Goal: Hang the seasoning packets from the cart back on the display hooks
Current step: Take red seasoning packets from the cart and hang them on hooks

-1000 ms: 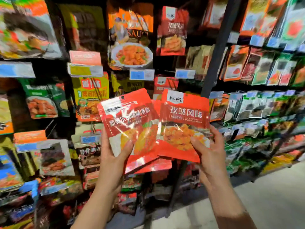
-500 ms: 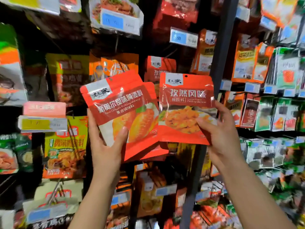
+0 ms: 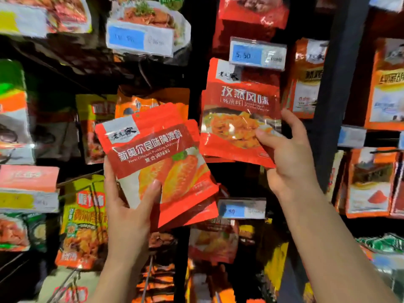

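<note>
Shelving hung with bright seasoning pouches fills the whole view, rows of orange, red, yellow and green packs dangling from dark hooks, much of it blurred. Down the right side runs a dark upright post [image 3: 334, 88] that divides the display into bays. Largest of what is held is the fanned stack of red packets [image 3: 157, 162] in the left hand [image 3: 129, 206], tilted so its top leans to the left; the front one shows a roasted wing picture, and at least two more red edges peek out below and behind it. That hand grips the stack from beneath, thumb pressed across the front and fingers wrapped round the left edge behind. Just beside it, up and to the right, the right hand [image 3: 290, 158] holds a single red packet [image 3: 238, 112] almost upright, pinched at its lower right corner with the thumb on the front face. The top of this packet sits right under a blue price tag [image 3: 258, 54], overlapping a matching red pouch hanging behind it; whether it is already on a hook I cannot tell. Another blue price tag [image 3: 240, 209] shows lower down, between the two forearms, and a wider blue-and-white label [image 3: 140, 39] hangs above the left-hand stack.
</note>
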Motion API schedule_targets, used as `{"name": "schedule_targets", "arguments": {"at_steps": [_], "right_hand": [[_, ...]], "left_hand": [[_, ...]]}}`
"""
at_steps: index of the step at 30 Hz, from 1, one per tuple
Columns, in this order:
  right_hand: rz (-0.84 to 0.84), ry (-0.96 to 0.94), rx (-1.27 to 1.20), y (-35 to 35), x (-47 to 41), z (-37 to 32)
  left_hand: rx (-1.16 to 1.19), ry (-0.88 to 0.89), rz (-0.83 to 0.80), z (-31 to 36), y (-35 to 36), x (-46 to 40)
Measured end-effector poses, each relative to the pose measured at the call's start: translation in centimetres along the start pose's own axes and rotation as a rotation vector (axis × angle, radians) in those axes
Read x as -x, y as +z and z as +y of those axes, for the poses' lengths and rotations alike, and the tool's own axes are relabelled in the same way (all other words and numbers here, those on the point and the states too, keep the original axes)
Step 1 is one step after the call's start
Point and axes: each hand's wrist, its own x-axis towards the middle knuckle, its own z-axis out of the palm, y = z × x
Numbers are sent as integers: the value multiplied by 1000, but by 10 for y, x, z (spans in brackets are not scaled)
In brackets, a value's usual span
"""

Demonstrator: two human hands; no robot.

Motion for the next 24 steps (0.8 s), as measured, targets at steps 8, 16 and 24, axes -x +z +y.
{"name": "schedule_targets", "arguments": {"at_steps": [8,16,24], "right_hand": [[-131,43,-17,-18,-1,-14],[-241,91,-38,-31,-12,-13],[-225,63,-4,-22,-19,-12]], "left_hand": [[-57,100,175,25,19,34],[-135,175,321,51,45,71],[-163,147,306,63,42,75]]}}
